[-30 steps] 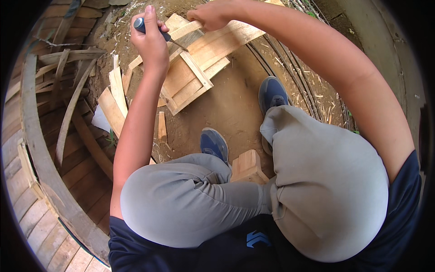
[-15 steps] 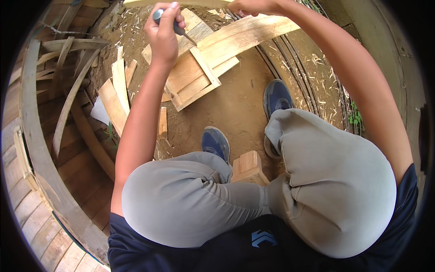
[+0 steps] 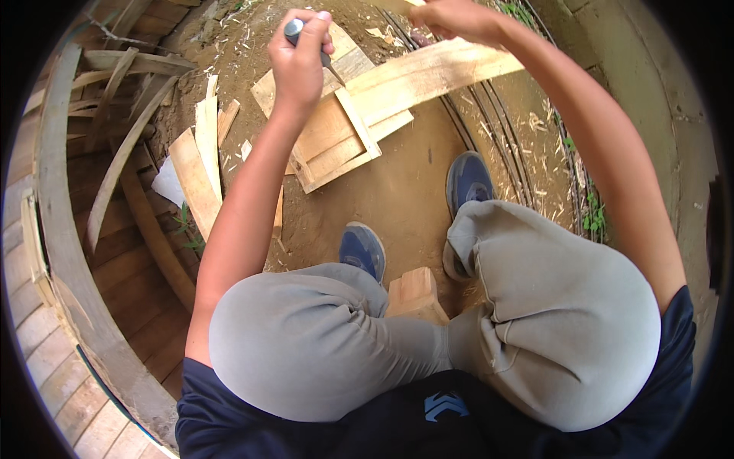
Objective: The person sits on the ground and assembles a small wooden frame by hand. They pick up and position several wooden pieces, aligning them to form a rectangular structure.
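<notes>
Overhead, left hand [image 3: 300, 61] gripping dark-handled tool [image 3: 297, 30], plank [image 3: 428, 73] under right hand [image 3: 455, 17]

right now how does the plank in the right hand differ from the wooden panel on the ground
The long plank is one bare board, lifted at one end by the right hand; the wooden panel is several boards joined with a cross batten, lying flat on the dirt. The plank is longer and narrower. Both are pale, raw wood.

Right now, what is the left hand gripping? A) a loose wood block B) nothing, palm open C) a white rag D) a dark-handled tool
D: the left hand is closed in a fist around a dark-handled tool, raised above the flat wooden panel; the right hand holds the long plank.
</notes>
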Demonstrator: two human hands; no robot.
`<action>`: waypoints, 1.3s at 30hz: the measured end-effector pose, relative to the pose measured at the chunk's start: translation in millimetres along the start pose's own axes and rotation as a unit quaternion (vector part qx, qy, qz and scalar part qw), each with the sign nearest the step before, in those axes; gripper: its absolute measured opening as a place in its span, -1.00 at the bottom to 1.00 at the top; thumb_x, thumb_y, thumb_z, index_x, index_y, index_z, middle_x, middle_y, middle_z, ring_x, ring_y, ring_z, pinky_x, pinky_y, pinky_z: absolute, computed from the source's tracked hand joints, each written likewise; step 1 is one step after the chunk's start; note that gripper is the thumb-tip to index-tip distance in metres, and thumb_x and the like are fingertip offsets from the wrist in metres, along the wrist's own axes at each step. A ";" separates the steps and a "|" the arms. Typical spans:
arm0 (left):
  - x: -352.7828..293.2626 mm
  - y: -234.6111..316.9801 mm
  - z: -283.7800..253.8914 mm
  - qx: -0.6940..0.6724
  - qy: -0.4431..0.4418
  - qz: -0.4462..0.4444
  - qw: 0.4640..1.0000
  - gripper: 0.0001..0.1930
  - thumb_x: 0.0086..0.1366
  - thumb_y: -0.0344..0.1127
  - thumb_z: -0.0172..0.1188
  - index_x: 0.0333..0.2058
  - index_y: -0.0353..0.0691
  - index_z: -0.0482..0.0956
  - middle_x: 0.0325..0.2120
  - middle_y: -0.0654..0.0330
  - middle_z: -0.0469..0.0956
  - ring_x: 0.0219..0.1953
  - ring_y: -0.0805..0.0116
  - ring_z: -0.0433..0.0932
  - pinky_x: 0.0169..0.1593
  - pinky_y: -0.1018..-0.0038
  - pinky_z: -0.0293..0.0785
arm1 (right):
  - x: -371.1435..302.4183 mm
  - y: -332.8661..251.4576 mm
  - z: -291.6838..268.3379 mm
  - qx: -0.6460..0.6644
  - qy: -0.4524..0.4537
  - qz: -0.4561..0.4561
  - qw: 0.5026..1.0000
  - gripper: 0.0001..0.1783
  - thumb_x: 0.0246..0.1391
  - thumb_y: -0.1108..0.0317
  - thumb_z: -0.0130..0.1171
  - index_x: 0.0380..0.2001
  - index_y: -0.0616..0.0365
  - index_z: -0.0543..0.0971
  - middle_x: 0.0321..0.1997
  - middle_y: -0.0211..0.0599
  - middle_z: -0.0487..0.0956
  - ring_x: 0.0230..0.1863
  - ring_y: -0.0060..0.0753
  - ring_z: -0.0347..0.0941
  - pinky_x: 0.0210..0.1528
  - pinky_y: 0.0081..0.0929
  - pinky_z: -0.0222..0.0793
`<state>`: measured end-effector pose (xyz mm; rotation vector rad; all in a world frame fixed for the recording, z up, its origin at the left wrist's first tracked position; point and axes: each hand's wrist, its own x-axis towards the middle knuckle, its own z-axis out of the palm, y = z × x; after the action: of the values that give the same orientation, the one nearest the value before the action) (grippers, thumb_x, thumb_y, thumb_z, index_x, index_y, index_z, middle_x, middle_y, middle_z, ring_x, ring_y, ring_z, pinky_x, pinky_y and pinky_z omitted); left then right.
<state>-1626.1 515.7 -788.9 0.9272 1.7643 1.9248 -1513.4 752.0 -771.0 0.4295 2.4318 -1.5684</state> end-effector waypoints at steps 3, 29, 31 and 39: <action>-2.4 -7.8 -3.6 0.047 0.022 0.012 0.999 -0.82 0.41 -0.24 0.13 -0.38 -0.14 0.44 -0.55 0.34 0.42 -0.48 0.54 0.42 -0.35 0.54 0.42 | -15.7 1.5 22.2 0.009 0.056 -0.007 0.998 -0.69 0.20 0.26 0.07 -0.06 0.20 0.43 -0.40 -0.49 0.38 -0.58 -0.75 0.10 -0.58 -0.64 0.08; -13.9 -16.1 -12.6 0.074 0.054 -0.008 0.996 -0.64 0.41 -0.02 0.22 -0.34 -0.21 0.44 -0.54 0.32 0.40 -0.46 0.52 0.33 -0.30 0.45 0.34 | -160.5 -132.2 44.5 -0.244 0.095 -0.026 0.965 -0.52 0.32 0.21 0.16 0.17 0.25 0.37 -0.35 0.19 0.58 -0.39 -0.02 0.56 -0.23 -0.26 0.44; -14.0 -15.2 -13.8 0.062 0.040 -0.026 0.997 -0.70 0.41 -0.10 0.22 -0.31 -0.24 0.48 -0.52 0.30 0.45 -0.44 0.52 0.38 -0.28 0.44 0.38 | -162.7 -124.2 47.3 -0.254 0.100 -0.056 0.960 -0.54 0.32 0.23 0.17 0.15 0.25 0.36 -0.38 0.20 0.57 -0.41 0.11 0.54 -0.26 -0.22 0.43; -15.3 -13.5 -15.7 0.051 0.061 -0.025 0.996 -0.68 0.40 -0.12 0.24 -0.38 -0.30 0.56 -0.58 0.43 0.40 -0.49 0.62 0.32 -0.37 0.51 0.30 | -174.3 -160.4 36.0 -0.276 0.151 -0.068 0.947 -0.58 0.34 0.20 0.15 0.12 0.22 0.41 -0.46 -0.08 0.60 -0.53 -0.44 0.48 -0.42 -0.34 0.40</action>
<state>-1628.0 496.1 -805.5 0.8056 1.9529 1.9123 -1406.9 634.7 -591.2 0.4230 3.0390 -0.8314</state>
